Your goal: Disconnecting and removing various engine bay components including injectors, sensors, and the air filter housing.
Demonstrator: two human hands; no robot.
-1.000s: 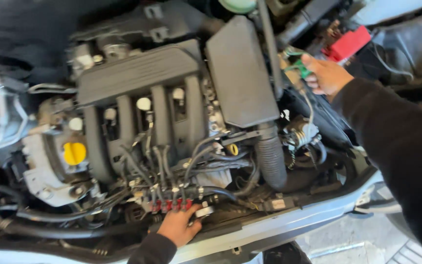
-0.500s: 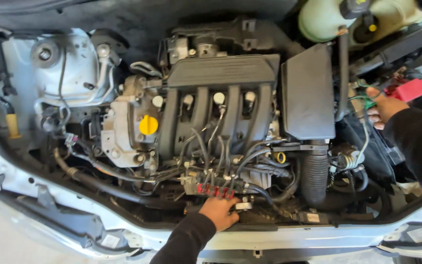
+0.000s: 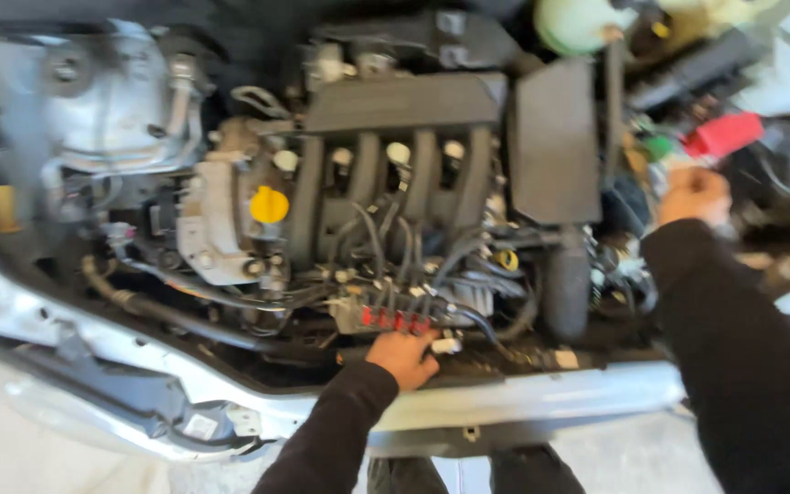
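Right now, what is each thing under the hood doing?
Yellow cap: on, closed.
Left hand: fingers curled, at the red connectors.
Right hand: closed by the green piece.
Red cover: in place, tilted.
Hood: open.

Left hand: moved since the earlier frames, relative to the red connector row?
No. The left hand sits just below the red connector row at the engine's front edge, as before. Its shift across the picture comes from the head camera swinging, not the hand.
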